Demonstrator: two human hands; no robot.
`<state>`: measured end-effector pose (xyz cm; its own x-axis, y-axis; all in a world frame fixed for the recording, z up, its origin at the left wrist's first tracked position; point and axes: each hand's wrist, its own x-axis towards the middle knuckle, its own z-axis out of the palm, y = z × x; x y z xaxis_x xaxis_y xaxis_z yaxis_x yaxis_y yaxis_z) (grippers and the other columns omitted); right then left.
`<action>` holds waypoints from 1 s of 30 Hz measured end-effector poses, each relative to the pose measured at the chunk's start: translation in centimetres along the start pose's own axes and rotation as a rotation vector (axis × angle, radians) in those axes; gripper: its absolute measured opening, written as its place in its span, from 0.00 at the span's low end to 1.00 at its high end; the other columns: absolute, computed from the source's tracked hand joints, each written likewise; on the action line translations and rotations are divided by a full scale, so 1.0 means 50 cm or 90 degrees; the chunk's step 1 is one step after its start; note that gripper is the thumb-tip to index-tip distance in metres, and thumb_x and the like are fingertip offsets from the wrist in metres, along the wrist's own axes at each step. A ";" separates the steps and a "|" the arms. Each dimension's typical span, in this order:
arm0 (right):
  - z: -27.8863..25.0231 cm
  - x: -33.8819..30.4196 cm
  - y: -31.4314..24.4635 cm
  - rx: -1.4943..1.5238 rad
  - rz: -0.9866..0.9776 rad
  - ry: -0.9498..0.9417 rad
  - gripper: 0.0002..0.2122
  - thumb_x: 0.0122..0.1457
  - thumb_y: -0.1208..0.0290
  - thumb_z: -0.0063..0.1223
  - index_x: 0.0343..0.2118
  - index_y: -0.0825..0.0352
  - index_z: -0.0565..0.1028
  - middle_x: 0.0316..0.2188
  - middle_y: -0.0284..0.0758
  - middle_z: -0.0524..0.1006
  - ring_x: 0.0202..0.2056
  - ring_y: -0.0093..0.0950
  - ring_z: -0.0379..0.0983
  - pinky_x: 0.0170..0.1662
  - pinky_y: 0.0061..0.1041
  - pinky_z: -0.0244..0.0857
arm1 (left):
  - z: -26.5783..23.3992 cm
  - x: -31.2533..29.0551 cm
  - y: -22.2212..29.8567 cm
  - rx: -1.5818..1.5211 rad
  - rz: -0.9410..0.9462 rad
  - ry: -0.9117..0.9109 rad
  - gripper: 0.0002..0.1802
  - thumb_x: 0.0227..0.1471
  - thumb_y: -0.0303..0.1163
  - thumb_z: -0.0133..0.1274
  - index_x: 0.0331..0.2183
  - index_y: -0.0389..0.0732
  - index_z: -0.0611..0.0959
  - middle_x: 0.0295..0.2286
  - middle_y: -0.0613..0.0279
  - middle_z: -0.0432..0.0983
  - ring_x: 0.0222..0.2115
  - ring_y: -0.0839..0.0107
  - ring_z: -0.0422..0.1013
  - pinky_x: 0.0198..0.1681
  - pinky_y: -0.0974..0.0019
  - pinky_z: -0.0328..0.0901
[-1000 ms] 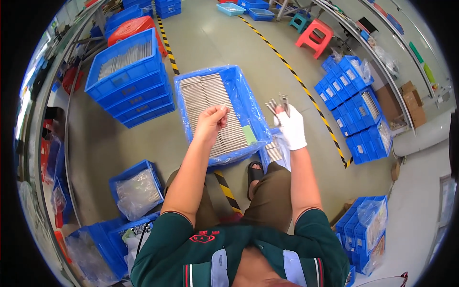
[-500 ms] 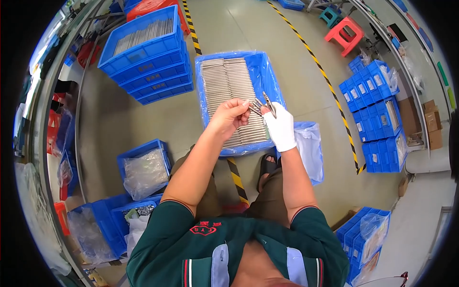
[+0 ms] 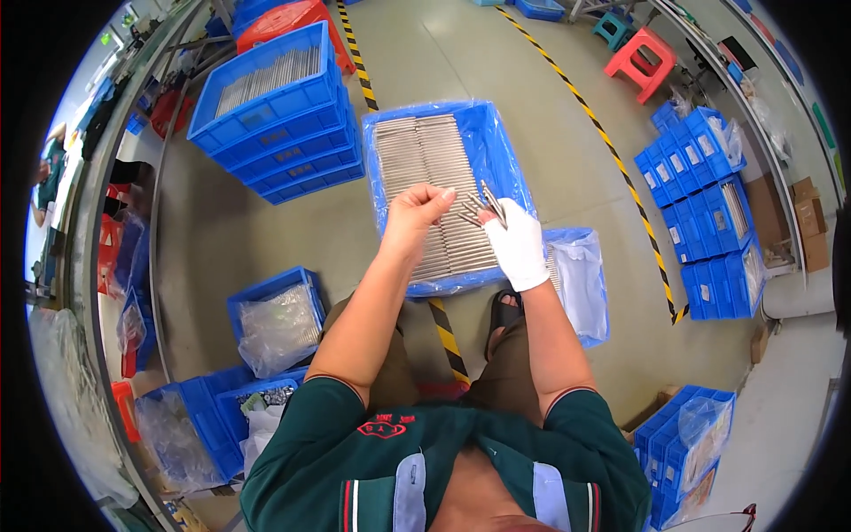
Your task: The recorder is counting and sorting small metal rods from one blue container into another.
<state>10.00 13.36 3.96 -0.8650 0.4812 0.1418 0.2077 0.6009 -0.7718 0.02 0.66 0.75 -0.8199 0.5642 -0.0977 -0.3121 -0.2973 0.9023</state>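
My right hand point(image 3: 518, 241), in a white glove that leaves fingertips bare, is closed around several thin silver metal rods point(image 3: 487, 207), which fan out from its fingers. My bare left hand point(image 3: 420, 215) is just left of their ends. Its thumb and fingers are pressed together; whether a small piece is between them I cannot make out. Both hands are above a blue crate point(image 3: 490, 120) lined with clear blue plastic film. Inside lie many similar metal rods point(image 3: 399, 155), packed side by side in two long columns.
At upper left stands a stack of blue crates point(image 3: 301, 160), its top one full of rods. A bag-lined blue bin point(image 3: 578, 293) sits beside the lined crate. Smaller blue bins point(image 3: 700, 226) are stacked at right. A red stool point(image 3: 643, 62) is farther back. Yellow-black tape point(image 3: 612, 151) marks the floor.
My left fingers have drawn slightly left, away from the rods. The rods in my right hand now spread more apart, and that hand has dropped slightly nearer to me.
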 end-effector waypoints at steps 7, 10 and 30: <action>0.009 -0.009 -0.015 -0.010 -0.021 0.010 0.08 0.51 0.65 0.50 0.28 0.65 0.71 0.19 0.43 0.71 0.23 0.42 0.69 0.25 0.34 0.60 | -0.006 -0.008 0.008 0.010 -0.024 -0.042 0.05 0.43 0.29 0.57 0.23 0.38 0.78 0.19 0.70 0.72 0.20 0.83 0.63 0.25 0.79 0.57; 0.013 -0.014 -0.021 -0.005 -0.080 0.029 0.08 0.51 0.66 0.50 0.28 0.65 0.71 0.19 0.42 0.72 0.23 0.41 0.69 0.26 0.34 0.61 | 0.000 -0.015 0.011 0.032 0.001 -0.039 0.05 0.44 0.27 0.56 0.24 0.36 0.78 0.20 0.68 0.73 0.22 0.82 0.65 0.27 0.78 0.59; 0.006 -0.012 -0.015 0.024 -0.017 -0.102 0.10 0.52 0.64 0.49 0.27 0.66 0.70 0.19 0.42 0.72 0.24 0.41 0.69 0.27 0.34 0.60 | -0.027 -0.010 0.016 0.093 -0.066 -0.062 0.05 0.43 0.29 0.56 0.22 0.38 0.79 0.18 0.68 0.73 0.18 0.82 0.63 0.24 0.77 0.58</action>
<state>10.23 12.43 4.25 -0.9324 0.3556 0.0650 0.1684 0.5864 -0.7923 -0.48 -0.92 0.94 -0.7342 0.6603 -0.1578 -0.3131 -0.1232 0.9417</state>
